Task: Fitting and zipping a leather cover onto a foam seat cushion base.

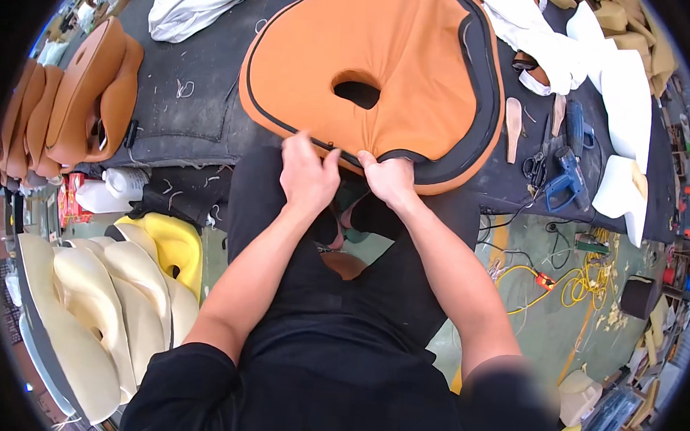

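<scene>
A large orange seat cushion cover (398, 56) with a black piped edge and an oval hole in its middle lies on the dark worktable (180, 116). My left hand (307, 171) pinches its near edge, fingers closed on the black trim. Right beside it, my right hand (391, 179) grips the same near edge, thumb tucked under the fabric. Both hands are close together at the table's front edge, above my lap in black clothing.
Finished orange cushions (81, 88) are stacked at the left. Cream and yellow foam pads (118, 298) pile up on the lower left. A blue power tool (566, 179), black scissors (533, 168), a wooden tool (513, 126) and white foam pieces (623, 104) lie to the right. Yellow cable (581, 283) coils on the floor.
</scene>
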A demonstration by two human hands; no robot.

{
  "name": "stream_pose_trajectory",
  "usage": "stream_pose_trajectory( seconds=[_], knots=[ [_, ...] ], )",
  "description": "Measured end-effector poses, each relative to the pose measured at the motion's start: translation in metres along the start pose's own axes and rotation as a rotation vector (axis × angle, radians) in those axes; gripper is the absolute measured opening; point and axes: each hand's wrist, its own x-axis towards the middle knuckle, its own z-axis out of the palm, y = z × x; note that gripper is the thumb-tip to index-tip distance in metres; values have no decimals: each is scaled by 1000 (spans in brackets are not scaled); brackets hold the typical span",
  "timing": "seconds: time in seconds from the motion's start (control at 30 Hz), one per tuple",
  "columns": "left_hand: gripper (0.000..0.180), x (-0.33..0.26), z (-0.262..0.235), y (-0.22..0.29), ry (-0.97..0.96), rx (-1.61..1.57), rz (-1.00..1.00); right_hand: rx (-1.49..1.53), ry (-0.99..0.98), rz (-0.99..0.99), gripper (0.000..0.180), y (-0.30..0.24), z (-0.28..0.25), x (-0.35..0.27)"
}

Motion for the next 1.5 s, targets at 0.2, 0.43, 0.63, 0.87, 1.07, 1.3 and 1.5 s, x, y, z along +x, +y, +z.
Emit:
stream_pose_trajectory(
  seconds=[0.2, 0.43, 0.63, 0.87, 1.07, 1.3, 1.5],
  knots=[
    [37, 37, -8, -4, -362, 247, 110, -40, -253, 166, 50, -18, -15, -13],
    [31, 34, -14, -9, -454, 265, 370, 101, -61, 76, 40, -7, -9, -13],
    [28, 21, -5, -6, -456, 312, 357, 256, -117, 203, 38, 12, 2, -8],
    [30, 24, -13, -11, -387, 239, 256, 366, -32, 101, 37, 14, 5, -13],
    [28, 16, -10, -17, -396, 124, 276, 415, -144, 209, 43, -2, -9, -15],
    [25, -14, 16, 5, -409, 17, 261, 360, -16, 5, 35, -4, -10, -17],
    [25, -26, 26, 29, -418, -42, 232, 419, -33, 91, 27, 8, -26, -4]
  ],
)
